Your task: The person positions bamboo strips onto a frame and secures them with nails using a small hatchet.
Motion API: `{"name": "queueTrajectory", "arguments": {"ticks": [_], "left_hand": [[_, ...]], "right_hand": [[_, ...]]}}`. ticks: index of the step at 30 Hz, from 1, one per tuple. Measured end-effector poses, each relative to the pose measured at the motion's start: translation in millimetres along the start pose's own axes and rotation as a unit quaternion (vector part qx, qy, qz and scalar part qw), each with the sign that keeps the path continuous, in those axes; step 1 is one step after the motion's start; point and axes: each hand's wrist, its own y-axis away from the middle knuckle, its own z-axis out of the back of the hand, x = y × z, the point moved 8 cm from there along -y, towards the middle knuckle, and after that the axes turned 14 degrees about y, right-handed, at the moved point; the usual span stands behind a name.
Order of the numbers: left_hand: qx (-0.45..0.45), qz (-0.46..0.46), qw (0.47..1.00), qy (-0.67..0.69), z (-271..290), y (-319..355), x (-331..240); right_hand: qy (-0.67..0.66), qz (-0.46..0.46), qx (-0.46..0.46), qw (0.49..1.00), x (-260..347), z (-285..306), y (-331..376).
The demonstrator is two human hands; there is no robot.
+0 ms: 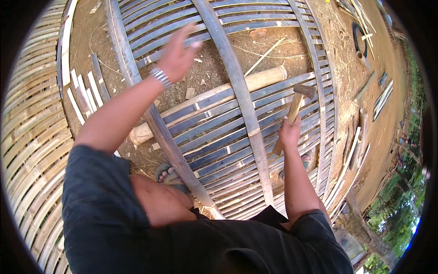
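Two hands are over the slatted bamboo frame point(242, 93) filling the centre: the right hand point(290, 132) clasps a hatchet point(295, 106); the left hand point(178, 57), fingers spread, looks empty at upper left. The step seems a pause in slat work; another stroke would call for bracing. Earth point(207, 68) shows between slats, giving room beside the left rail point(162, 128).

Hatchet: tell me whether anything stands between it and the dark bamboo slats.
Nothing visible does. The right hand holds the hatchet over the dark bamboo slats; whether they touch is unclear.
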Motion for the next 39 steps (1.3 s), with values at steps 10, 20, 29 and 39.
{"name": "queueTrajectory", "arguments": {"ticks": [10, 20, 29, 39], "left_hand": [[-0.321, 0.484, 0.741, 0.336, 102, 178, 96], [-0.284, 0.416, 0.773, 0.385, 118, 154, 37], [-0.279, 0.403, 0.790, 0.369, 131, 154, 22], [-0.224, 0.393, 0.799, 0.396, 128, 153, 14]], "right_hand": [[-0.229, 0.078, -0.023, 0.970, 95, 11, 18], [-0.274, 0.129, -0.033, 0.952, 102, 20, 46], [-0.001, 0.186, -0.014, 0.982, 112, 10, 34], [-0.128, 0.215, 0.101, 0.963, 179, 36, 75]]}}
